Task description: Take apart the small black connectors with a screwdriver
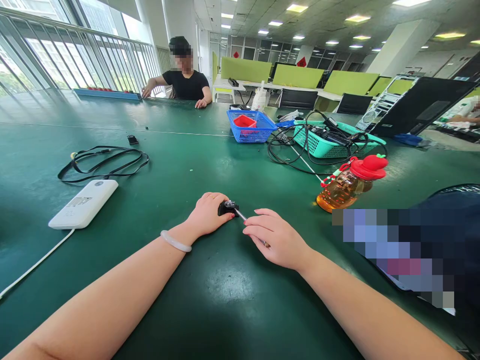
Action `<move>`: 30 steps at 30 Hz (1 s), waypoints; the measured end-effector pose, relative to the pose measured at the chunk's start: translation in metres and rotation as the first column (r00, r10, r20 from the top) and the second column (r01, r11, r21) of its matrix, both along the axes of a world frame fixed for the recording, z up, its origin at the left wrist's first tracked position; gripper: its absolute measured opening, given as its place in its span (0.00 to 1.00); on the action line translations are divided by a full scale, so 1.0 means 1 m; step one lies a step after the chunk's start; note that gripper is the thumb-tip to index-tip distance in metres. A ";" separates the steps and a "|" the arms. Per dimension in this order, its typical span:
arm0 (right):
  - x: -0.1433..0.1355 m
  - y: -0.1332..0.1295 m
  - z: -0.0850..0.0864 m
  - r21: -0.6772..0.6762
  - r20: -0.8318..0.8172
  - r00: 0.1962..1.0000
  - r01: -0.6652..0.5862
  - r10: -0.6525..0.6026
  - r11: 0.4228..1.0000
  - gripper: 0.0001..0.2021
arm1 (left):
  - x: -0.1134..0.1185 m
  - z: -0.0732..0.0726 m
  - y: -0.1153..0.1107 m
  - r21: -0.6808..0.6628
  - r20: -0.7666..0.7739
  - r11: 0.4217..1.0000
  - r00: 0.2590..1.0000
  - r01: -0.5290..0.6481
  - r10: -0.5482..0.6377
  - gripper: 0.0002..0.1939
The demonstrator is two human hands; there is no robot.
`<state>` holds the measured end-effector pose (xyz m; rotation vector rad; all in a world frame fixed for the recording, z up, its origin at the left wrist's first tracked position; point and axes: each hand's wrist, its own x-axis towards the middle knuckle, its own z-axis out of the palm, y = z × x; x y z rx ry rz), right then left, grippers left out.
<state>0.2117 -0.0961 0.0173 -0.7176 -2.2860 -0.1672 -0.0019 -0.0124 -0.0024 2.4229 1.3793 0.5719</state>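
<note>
Near the middle of the green table (228,310), my left hand (206,215) is closed around a small black block-like part (224,208) with shiny metal pieces on its top. My right hand (277,240) grips a thin metal tool (240,214), perhaps a screwdriver or tweezers; I cannot tell which. Its slender tip meets or nearly meets the metal on the black part. The tool's rear end shows below my right fingers. On my left wrist sits a pale bangle (175,242).
A white power bank (83,205) and a looped black cable (105,165) lie left. Toward the back right stand a blue basket (251,132) and a teal basket (318,142) of cables. A red-capped bottle (345,187) lies tilted nearer. Across the table sits a person (187,85).
</note>
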 end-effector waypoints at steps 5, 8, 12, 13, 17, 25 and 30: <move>0.001 0.002 -0.002 -0.030 -0.024 1.000 -0.004 0.003 1.000 0.10 | 0.000 -0.001 0.000 0.006 0.006 1.000 1.000 -0.006 0.006 0.16; 0.002 0.004 -0.003 -0.056 -0.082 0.997 0.002 -0.007 0.998 0.10 | 0.000 -0.001 0.001 0.010 0.007 1.000 1.000 -0.002 0.002 0.16; 0.003 0.006 -0.003 -0.170 -0.196 0.976 0.060 -0.094 0.984 0.08 | -0.001 -0.001 0.001 0.009 0.016 1.000 1.000 0.003 -0.003 0.16; 0.004 0.006 -0.003 -0.219 -0.233 0.965 0.071 -0.123 0.973 0.07 | -0.001 -0.001 0.001 0.009 0.022 1.000 1.000 0.001 -0.001 0.17; 0.007 0.010 -0.004 -0.426 -0.382 0.890 0.069 -0.249 0.902 0.04 | -0.001 -0.001 0.001 -0.002 0.050 1.000 0.999 -0.001 0.002 0.17; 0.015 0.027 -0.018 -0.699 -0.607 0.686 -0.222 -0.401 0.680 0.18 | -0.003 0.001 0.000 -0.021 0.072 0.999 0.997 0.027 -0.025 0.16; 0.019 0.035 -0.024 -0.688 -0.701 0.559 -0.367 -0.442 0.626 0.21 | -0.002 0.003 -0.001 -0.015 0.087 0.997 0.994 0.073 -0.071 0.16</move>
